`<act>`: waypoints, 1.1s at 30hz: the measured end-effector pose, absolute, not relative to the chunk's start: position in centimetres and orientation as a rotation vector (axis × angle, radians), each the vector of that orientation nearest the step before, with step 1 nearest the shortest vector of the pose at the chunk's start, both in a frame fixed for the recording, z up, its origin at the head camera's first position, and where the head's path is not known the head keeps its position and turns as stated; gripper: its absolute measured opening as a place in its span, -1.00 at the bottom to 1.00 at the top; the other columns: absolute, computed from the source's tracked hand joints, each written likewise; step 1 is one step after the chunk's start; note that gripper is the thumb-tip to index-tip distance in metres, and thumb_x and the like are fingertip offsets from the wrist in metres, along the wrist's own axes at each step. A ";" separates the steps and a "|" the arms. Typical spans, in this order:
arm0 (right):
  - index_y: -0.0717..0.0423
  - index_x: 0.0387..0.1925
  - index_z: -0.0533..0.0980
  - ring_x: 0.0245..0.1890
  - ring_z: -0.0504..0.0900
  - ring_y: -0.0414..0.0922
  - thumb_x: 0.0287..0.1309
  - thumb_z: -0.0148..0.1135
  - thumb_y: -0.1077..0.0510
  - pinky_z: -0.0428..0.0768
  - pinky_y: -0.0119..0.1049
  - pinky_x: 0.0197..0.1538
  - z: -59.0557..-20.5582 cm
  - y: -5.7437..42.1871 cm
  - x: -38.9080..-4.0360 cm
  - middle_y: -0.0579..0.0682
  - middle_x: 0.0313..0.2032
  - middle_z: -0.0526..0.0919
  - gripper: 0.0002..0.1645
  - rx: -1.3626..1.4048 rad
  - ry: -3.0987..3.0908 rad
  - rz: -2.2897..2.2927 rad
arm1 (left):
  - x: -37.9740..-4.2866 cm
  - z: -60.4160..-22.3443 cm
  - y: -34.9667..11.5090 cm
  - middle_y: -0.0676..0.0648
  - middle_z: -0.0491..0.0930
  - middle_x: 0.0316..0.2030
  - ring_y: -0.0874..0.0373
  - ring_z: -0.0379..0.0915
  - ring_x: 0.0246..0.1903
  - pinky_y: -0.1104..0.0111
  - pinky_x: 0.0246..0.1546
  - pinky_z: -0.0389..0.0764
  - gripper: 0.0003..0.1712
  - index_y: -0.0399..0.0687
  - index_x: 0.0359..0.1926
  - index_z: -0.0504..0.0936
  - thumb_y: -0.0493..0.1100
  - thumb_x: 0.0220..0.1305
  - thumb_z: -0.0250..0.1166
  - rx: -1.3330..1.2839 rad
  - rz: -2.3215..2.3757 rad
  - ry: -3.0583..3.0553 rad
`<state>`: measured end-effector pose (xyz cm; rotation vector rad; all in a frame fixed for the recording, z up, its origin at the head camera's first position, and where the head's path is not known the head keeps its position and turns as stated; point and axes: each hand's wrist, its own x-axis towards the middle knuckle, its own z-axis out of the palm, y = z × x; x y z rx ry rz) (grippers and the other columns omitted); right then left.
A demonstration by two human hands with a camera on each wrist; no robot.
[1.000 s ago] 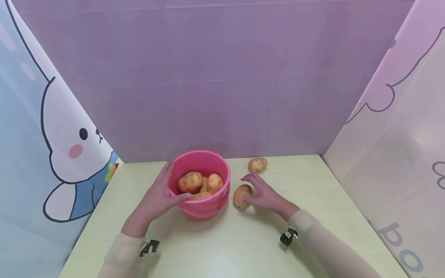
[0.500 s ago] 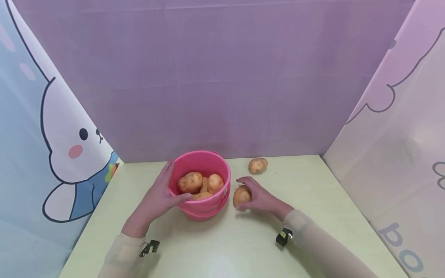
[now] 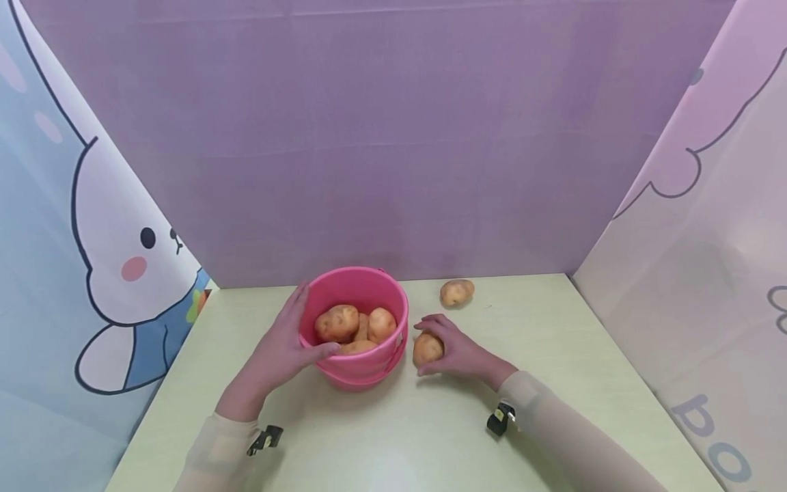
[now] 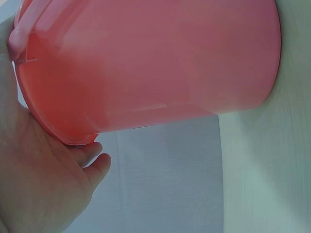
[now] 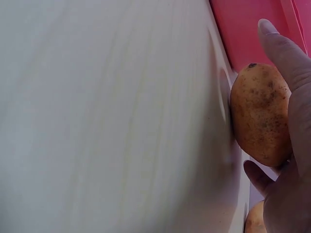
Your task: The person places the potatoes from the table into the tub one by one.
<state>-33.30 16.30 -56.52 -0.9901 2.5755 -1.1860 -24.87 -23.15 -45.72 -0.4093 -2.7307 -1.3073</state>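
A pink bucket (image 3: 356,372) stands upright on the table, with several potatoes (image 3: 337,323) inside. My left hand (image 3: 277,348) holds the bucket's rim at its left and front, thumb along the front edge. In the left wrist view, its fingers (image 4: 99,167) curl beside the rim. Just right of the bucket, my right hand (image 3: 461,348) grips a brown potato (image 3: 427,348), thumb on the near side and fingers over the far side. That potato (image 5: 262,114) shows close to the tabletop in the right wrist view; whether it touches cannot be told.
Another potato (image 3: 457,292) lies on the table farther back, right of the bucket. The pale table (image 3: 381,437) meets a purple cloth wall (image 3: 393,150) behind. Printed panels (image 3: 707,273) flank it on both sides. A pink handle hangs down the bucket's front.
My right hand has moved slightly left and closed round the potato beside the bucket. The left hand and the bucket have stayed in place.
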 end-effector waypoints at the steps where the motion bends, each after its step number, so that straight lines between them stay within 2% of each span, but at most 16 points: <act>1: 0.03 0.53 0.49 0.43 0.49 0.04 -0.04 0.85 -0.18 0.57 0.09 0.43 -56.6 16.3 -33.3 0.01 0.50 0.35 0.15 -0.990 2.577 -1.182 | -24.8 -45.7 -23.2 -0.08 -0.14 0.78 -0.33 -0.03 0.68 -0.33 0.29 0.61 0.52 0.20 0.84 -0.15 0.34 0.16 0.67 -0.409 -1.305 -2.733; 6: 0.00 0.50 0.51 0.41 0.48 0.00 -0.04 0.85 -0.17 0.56 0.11 0.43 -56.7 16.3 -33.3 -0.05 0.46 0.39 0.11 -0.985 2.580 -1.161 | -24.8 -45.7 -23.1 -0.07 -0.16 0.79 -0.33 -0.04 0.68 -0.34 0.31 0.58 0.53 0.20 0.84 -0.17 0.37 0.15 0.66 -0.406 -1.282 -2.740; 13: 0.00 0.38 0.58 0.28 0.52 -0.10 -0.02 0.84 -0.17 0.63 0.06 0.34 -57.0 16.2 -33.4 -0.16 0.28 0.49 -0.02 -1.023 2.596 -1.161 | -24.8 -45.4 -22.9 -0.04 -0.07 0.76 -0.26 0.05 0.65 -0.27 0.22 0.68 0.51 0.24 0.83 -0.10 0.22 0.13 0.73 -0.421 -1.324 -2.711; 17: -0.01 0.34 0.60 0.25 0.52 -0.13 0.00 0.83 -0.18 0.63 0.00 0.31 -57.0 16.2 -33.5 -0.20 0.22 0.50 -0.08 -1.008 2.600 -1.159 | -24.8 -45.4 -22.9 -0.02 -0.05 0.76 -0.24 0.06 0.65 -0.25 0.21 0.70 0.50 0.26 0.83 -0.09 0.22 0.12 0.73 -0.420 -1.324 -2.710; 27: -0.03 0.30 0.60 0.21 0.53 -0.13 0.13 0.74 -0.12 0.67 -0.09 0.23 -56.8 16.2 -33.1 -0.19 0.18 0.48 -0.23 -0.948 2.604 -1.143 | -24.9 -45.6 -23.0 -0.01 -0.09 0.77 -0.26 0.04 0.66 -0.27 0.22 0.69 0.51 0.28 0.83 -0.12 0.22 0.13 0.73 -0.406 -1.322 -2.719; 33: -0.03 0.31 0.59 0.19 0.52 -0.15 0.14 0.72 -0.12 0.68 -0.10 0.20 -56.3 16.3 -33.1 -0.20 0.17 0.48 -0.23 -0.930 2.606 -1.154 | -24.8 -45.5 -22.9 0.02 -0.05 0.76 -0.22 0.06 0.65 -0.24 0.21 0.71 0.50 0.30 0.83 -0.10 0.22 0.13 0.74 -0.418 -1.339 -2.711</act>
